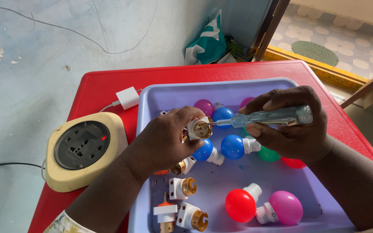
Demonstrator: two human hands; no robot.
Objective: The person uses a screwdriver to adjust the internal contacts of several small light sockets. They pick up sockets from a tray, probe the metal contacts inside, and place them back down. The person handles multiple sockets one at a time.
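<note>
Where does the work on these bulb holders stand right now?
Done: cannot tell; nothing marks any holder as finished. In hand: left hand holds one holder while the right hand puts the tester screwdriver tip into it. Left: other holders and coloured bulbs lie in the tray.

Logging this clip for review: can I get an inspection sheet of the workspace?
Surface: red table bearing a lilac tray.
Job's things: white lamp holder; clear-handled tester screwdriver, tip at the holder.
Clutter: coloured bulbs and spare holders in tray.
Hands: left hand grips the holder; right hand grips the screwdriver.
Cables: round extension reel; white adapter with lead.
Surroundings: blue floor, green bag, doorway mat.
</note>
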